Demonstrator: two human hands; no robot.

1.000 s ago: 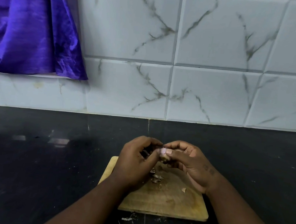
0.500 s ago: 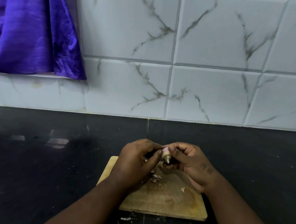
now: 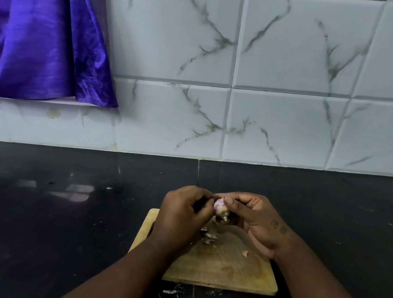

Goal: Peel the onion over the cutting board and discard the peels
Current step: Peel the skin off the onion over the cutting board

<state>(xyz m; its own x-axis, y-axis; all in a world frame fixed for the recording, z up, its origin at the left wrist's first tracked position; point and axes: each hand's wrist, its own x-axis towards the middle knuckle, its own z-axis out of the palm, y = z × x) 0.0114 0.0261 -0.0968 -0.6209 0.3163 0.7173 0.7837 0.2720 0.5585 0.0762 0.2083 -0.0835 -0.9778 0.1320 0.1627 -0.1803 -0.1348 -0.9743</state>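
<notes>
The right hand (image 3: pixel 253 218) grasps the onion (image 3: pixel 220 207) in its fingers (image 3: pixel 230 201), root end tilted down toward the cutting board (image 3: pixel 227 269). The left hand (image 3: pixel 182 216) pinches beside it, its fingers touching the onion's left; peels (image 3: pixel 207 237) lie directly beneath.

purple cloth (image 3: pixel 40 37), marbled wall tiles (image 3: pixel 281 85), black countertop (image 3: pixel 52 219)

You will find no readable text, label, brand, number or sign anywhere here; the small dark marks on your right hand (image 3: pixel 255 223) are illegible.
</notes>
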